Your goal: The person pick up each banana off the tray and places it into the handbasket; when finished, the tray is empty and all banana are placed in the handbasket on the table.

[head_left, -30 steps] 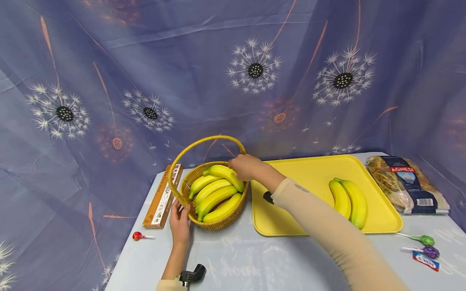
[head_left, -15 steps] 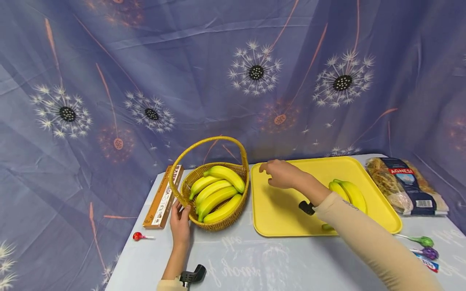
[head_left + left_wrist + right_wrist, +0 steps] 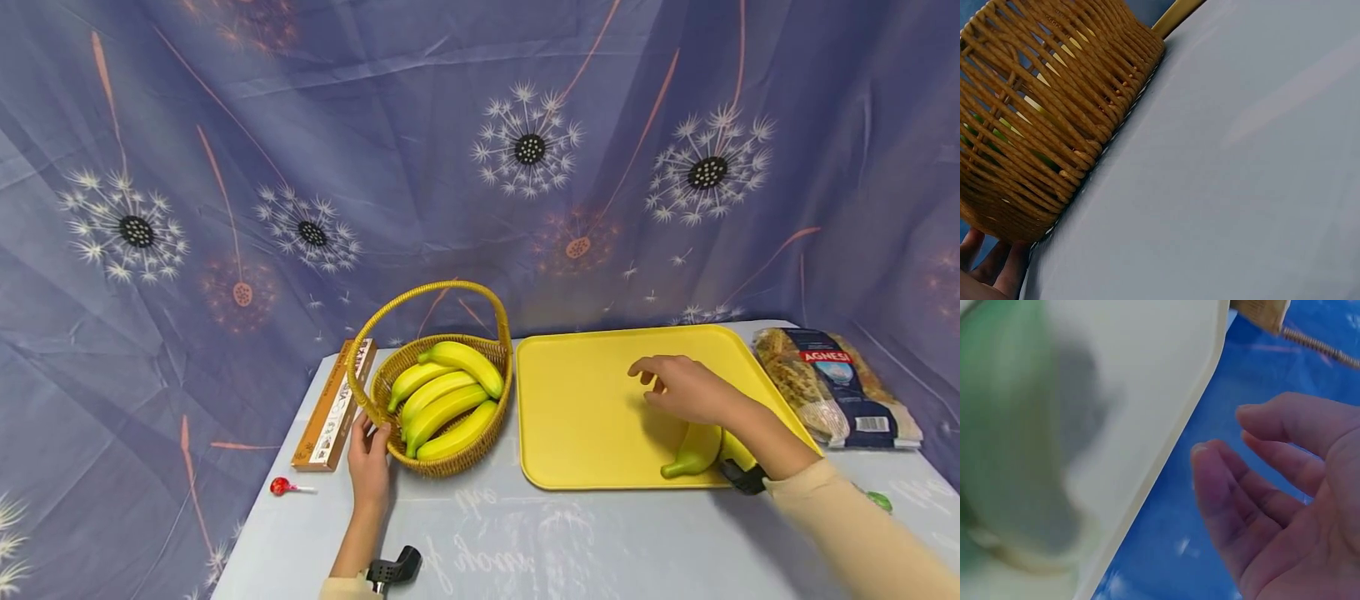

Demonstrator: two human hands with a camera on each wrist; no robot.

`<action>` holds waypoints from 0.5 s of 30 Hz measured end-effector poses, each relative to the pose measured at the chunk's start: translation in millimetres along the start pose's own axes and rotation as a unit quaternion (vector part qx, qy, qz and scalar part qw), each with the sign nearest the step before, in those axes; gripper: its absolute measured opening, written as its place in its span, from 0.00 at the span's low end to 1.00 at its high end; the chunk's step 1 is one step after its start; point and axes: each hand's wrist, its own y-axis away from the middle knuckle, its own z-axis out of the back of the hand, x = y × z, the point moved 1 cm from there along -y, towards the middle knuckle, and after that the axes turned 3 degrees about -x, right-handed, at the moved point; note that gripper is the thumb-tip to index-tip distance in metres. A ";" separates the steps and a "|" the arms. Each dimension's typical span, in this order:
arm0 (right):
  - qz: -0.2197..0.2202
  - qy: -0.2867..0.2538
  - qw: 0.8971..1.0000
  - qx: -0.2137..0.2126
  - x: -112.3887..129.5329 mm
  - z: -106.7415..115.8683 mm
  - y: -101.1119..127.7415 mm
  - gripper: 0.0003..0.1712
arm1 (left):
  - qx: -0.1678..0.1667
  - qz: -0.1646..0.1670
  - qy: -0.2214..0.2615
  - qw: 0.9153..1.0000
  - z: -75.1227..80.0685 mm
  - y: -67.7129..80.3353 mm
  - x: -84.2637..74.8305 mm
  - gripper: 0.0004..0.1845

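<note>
Right hand over the tray bananas, left steadying the basket.

The left hand point(image 3: 370, 457) rests with straight fingers against the wicker basket point(image 3: 450, 461) near the bench's left edge (four bananas point(image 3: 444, 398) inside). The right hand point(image 3: 686, 389), fingers loosely spread and holding nothing, hovers just above the bananas on the tray point(image 3: 696, 450), at the yellow tray's point(image 3: 585, 417) right side. Judged step: reaching; next calls for closing around one.
</note>
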 end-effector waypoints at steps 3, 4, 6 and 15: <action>-0.025 0.010 1.000 0.008 -13.7 7.1 15.5 0.21 | -0.001 -0.001 0.001 1.000 0.1 -0.4 -0.9 0.24; -0.031 0.012 0.999 0.011 -17.4 9.3 19.7 0.21 | -0.002 -0.002 0.002 1.000 0.5 -0.5 -0.9 0.24; -0.042 0.023 0.999 0.018 -24.2 12.3 27.0 0.20 | -0.003 -0.002 -0.001 1.000 1.2 -0.1 -0.9 0.24; -0.041 0.026 0.997 0.053 -41.6 7.3 43.9 0.30 | -0.001 -0.003 0.000 1.000 -0.5 0.3 0.2 0.24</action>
